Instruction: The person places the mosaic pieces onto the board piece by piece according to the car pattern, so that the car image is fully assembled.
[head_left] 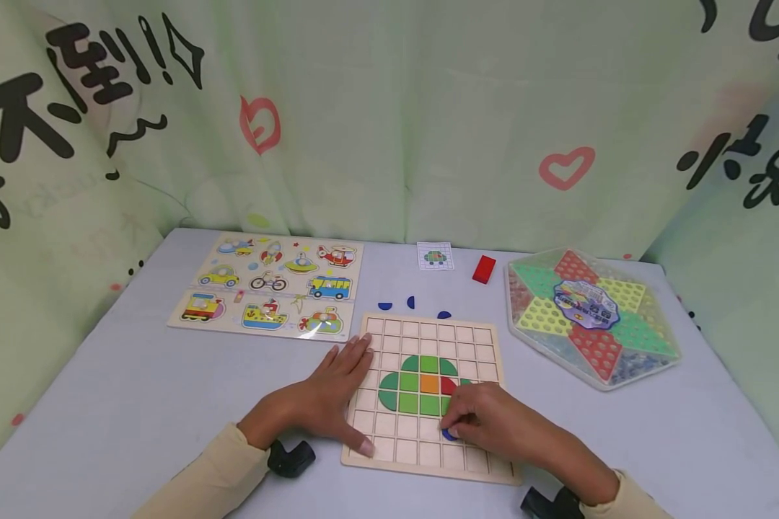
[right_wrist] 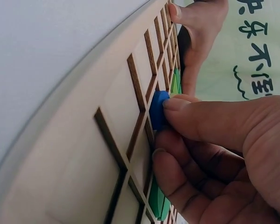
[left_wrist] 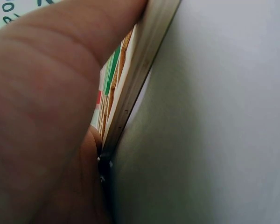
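A wooden grid board (head_left: 389, 450) lies on the table, with green, orange and red pieces forming a rounded shape in its middle. My left hand (head_left: 331, 396) rests along the board's left edge, fingers spread and thumb near the lower left corner. Between thumb and fingers, my right hand (head_left: 493, 422) pinches a blue piece (right_wrist: 157, 110) at a cell below the green squares. In the right wrist view, the thumb presses on the blue piece's near side. The right hand hides part of the green pieces on the board's right.
Three blue half-round pieces (head_left: 385, 306) lie beyond the board. Farther back are a small pattern card (head_left: 435, 256) and a red block (head_left: 484, 269). A vehicle picture puzzle (head_left: 234, 328) is at left, a hexagonal Chinese checkers box (head_left: 593, 317) at right.
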Motion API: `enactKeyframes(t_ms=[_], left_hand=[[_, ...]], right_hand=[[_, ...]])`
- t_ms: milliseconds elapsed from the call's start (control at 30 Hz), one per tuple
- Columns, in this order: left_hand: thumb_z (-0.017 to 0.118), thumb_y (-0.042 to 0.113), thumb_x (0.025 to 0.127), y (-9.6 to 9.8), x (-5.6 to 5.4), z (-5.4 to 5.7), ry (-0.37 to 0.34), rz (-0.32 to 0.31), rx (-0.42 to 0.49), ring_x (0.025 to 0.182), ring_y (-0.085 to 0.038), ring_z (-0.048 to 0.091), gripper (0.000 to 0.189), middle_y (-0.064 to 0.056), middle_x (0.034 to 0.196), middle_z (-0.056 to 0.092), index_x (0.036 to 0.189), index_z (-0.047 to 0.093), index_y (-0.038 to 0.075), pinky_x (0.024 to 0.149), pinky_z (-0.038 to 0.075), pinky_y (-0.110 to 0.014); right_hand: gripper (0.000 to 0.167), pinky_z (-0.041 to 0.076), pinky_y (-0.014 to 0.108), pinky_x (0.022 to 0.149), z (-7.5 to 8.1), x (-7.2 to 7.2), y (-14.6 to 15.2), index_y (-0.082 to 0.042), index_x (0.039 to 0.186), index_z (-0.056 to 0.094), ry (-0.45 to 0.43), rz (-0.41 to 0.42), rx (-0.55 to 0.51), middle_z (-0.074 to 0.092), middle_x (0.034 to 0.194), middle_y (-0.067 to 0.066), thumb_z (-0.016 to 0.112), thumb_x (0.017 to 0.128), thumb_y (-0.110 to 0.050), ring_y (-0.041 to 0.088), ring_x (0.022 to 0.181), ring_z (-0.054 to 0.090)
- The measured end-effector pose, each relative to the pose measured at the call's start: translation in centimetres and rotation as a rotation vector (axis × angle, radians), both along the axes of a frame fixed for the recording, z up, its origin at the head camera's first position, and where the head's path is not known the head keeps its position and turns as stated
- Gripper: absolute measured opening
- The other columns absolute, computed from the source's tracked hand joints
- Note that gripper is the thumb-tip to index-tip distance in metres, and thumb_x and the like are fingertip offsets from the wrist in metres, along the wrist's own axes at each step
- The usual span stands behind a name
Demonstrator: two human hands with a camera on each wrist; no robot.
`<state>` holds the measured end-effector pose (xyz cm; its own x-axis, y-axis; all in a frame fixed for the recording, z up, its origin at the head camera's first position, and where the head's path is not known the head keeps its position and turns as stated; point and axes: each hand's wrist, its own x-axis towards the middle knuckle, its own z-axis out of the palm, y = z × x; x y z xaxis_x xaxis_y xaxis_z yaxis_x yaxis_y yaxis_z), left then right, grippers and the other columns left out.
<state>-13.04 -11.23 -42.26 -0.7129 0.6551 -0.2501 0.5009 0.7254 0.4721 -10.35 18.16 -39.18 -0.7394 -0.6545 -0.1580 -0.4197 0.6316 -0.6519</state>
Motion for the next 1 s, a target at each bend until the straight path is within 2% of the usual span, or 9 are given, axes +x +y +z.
enactKeyframes(t_ms=[300,500,633,767,867,1000], left_hand=[[0.071,0.077,0.063,0.1,-0.1,-0.1,-0.001,0.005,-0.011,0.146,-0.020,-0.014,0.134,-0.004,0.162,-0.013,0.156,0.006,0.006,0.116,-0.005,-0.044],[0.071,0.078,0.062,0.1,0.0,-0.2,0.002,0.009,-0.016,0.146,-0.019,-0.014,0.135,-0.003,0.162,-0.013,0.157,0.006,0.007,0.116,-0.006,-0.044],[0.071,0.078,0.062,0.0,-0.1,-0.2,0.003,0.014,-0.013,0.146,-0.019,-0.014,0.135,-0.004,0.162,-0.013,0.157,0.007,0.007,0.116,-0.006,-0.044],[0.071,0.077,0.062,0.1,-0.1,-0.1,0.004,0.017,-0.010,0.146,-0.019,-0.014,0.134,-0.004,0.162,-0.013,0.157,0.007,0.007,0.116,-0.005,-0.044],[0.072,0.076,0.062,0.1,-0.1,-0.1,-0.006,0.021,0.002,0.146,-0.020,-0.014,0.134,-0.004,0.162,-0.012,0.157,0.007,0.007,0.116,-0.005,-0.045],[0.073,0.076,0.062,0.2,-0.1,-0.2,-0.021,0.026,0.008,0.146,-0.020,-0.014,0.134,-0.004,0.162,-0.011,0.157,0.008,0.008,0.116,-0.004,-0.046]], right_hand=[[0.013,0.051,0.027,0.077,0.4,0.2,-0.2,-0.015,0.092,0.078,-0.004,-0.002,0.043,0.062,0.087,-0.017,0.074,0.085,-0.005,0.004,0.083,0.055],[0.012,0.051,0.026,0.075,0.6,0.3,-0.2,-0.015,0.094,0.077,-0.005,-0.019,0.024,0.063,0.087,-0.015,0.073,0.086,-0.007,0.005,0.082,0.055],[0.009,0.051,0.024,0.071,1.1,-0.1,0.0,-0.016,0.096,0.074,-0.009,-0.077,-0.013,0.062,0.086,-0.014,0.070,0.090,-0.010,0.009,0.080,0.055],[0.008,0.050,0.024,0.068,1.4,-1.3,0.5,-0.015,0.097,0.073,0.056,-0.144,-0.047,0.063,0.086,-0.012,0.068,0.092,-0.012,0.011,0.077,0.055],[0.009,0.051,0.024,0.071,1.1,-2.3,0.8,-0.012,0.099,0.073,0.095,-0.214,-0.074,0.065,0.089,-0.010,0.068,0.092,-0.012,0.012,0.079,0.056],[0.012,0.052,0.025,0.073,0.4,-3.5,0.9,-0.008,0.102,0.073,0.078,-0.332,-0.121,0.067,0.094,-0.004,0.068,0.092,-0.011,0.014,0.081,0.058]])
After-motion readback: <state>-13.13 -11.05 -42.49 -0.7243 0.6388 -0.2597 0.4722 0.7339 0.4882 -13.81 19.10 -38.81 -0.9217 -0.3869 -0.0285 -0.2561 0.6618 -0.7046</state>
